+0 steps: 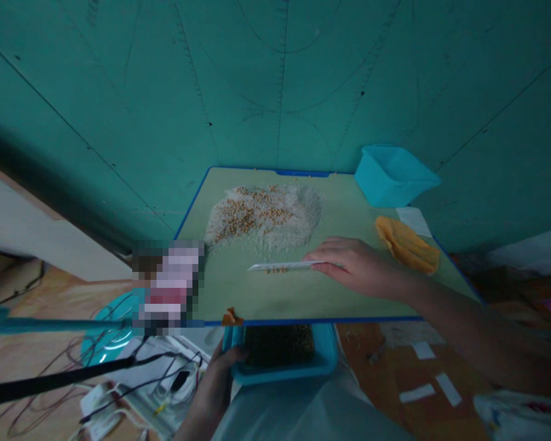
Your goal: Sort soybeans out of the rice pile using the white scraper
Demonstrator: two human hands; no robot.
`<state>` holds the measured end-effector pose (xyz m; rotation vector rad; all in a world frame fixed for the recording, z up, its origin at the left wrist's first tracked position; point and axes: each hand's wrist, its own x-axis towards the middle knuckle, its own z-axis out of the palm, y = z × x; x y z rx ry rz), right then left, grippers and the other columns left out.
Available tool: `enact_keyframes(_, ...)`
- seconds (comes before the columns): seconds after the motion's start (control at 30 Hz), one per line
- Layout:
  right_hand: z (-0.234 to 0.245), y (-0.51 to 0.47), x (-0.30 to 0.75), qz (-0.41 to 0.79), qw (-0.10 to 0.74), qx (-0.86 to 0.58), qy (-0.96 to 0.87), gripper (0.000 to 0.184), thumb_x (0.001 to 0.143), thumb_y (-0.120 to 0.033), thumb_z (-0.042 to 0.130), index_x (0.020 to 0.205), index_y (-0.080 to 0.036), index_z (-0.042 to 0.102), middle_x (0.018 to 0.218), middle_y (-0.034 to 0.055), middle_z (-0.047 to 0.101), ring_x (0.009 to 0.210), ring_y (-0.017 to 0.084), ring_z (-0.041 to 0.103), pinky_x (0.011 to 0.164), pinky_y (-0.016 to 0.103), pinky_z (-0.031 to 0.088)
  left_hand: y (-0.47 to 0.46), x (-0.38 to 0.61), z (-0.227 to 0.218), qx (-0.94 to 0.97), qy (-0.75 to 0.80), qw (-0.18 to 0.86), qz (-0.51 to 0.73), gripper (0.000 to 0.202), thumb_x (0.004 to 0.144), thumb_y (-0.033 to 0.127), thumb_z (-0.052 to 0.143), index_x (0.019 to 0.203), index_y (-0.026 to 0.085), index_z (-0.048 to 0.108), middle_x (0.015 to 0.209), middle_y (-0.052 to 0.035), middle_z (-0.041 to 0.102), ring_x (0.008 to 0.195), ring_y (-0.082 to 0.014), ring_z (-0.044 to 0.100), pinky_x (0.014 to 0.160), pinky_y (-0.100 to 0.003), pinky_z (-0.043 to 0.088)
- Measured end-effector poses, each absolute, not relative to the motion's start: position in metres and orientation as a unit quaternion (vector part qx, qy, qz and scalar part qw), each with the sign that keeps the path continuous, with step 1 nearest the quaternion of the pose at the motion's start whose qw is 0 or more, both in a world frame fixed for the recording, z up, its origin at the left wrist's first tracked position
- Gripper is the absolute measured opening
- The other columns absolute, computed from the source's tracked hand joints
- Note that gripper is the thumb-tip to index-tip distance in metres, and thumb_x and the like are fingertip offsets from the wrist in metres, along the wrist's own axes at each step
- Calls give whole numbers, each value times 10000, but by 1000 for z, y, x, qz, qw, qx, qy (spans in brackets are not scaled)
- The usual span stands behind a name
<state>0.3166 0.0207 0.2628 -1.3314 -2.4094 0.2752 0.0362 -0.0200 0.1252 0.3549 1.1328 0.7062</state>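
A pale green board (335, 211) with a blue rim lies ahead of me, and a low heap of white grains (266, 217) mixed with golden seeds covers its far part. My right hand (353, 266) rests on the board, pinching a white paper strip (284, 266) whose edge lies against a small row of golden seeds (276, 270). Below the board's near edge, my left hand (220, 383) grips the side of a blue plastic tray (326, 361). Dark seeds (279, 346) fill that tray, and the board hides its far part.
An orange cloth (406, 245) lies at the board's right edge, and a blue plastic bin (392, 176) stands beyond it. A pixelated patch (168, 285) covers the board's near left corner. Black cables (59, 380) cross the lower left, and a teal wall rises behind.
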Motion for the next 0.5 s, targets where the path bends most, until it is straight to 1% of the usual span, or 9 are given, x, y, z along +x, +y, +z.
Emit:
enact_keyframes(0.1, 262, 19, 317, 105, 186, -470, -856, 216, 878, -172, 468, 1006, -163, 641, 867, 53, 674, 813, 153, 588, 717, 273, 442, -18, 37, 124, 158, 530, 766, 328, 553, 602, 104, 573, 1143, 220, 577, 801, -24, 763, 884, -282, 656, 730, -341, 447)
enact_keyframes(0.2, 262, 16, 317, 114, 182, -470, -856, 213, 883, -184, 464, 998, -180, 643, 873, 47, 676, 819, 152, 588, 728, 276, 442, -18, 38, 125, 147, 537, 765, 324, 575, 592, 105, 585, 1153, 233, 570, 787, -18, 762, 869, -279, 659, 716, -335, 447)
enact_keyframes(0.37, 264, 9, 315, 122, 189, -464, -857, 214, 886, -190, 461, 1003, -180, 641, 888, 47, 680, 832, 150, 591, 739, 276, 446, -19, 38, 126, 145, 515, 781, 322, 597, 601, 115, 583, 1175, 274, 551, 772, -1, 763, 876, -279, 660, 759, -348, 457)
enact_keyframes(0.43, 264, 4, 314, 124, 188, -460, -859, 214, 886, -188, 459, 997, -178, 642, 884, 47, 681, 830, 148, 593, 739, 274, 447, -19, 39, 126, 143, 511, 785, 321, 560, 598, 116, 588, 1134, 277, 583, 787, -1, 764, 886, -280, 659, 771, -352, 459)
enact_keyframes(0.5, 264, -1, 313, 127, 185, -457, -861, 220, 886, -176, 451, 1000, -179, 639, 881, 47, 682, 826, 147, 594, 736, 272, 448, -18, 40, 126, 146, 518, 782, 315, 459, 589, 119, 593, 1026, 248, 644, 785, -12, 764, 871, -281, 663, 769, -352, 463)
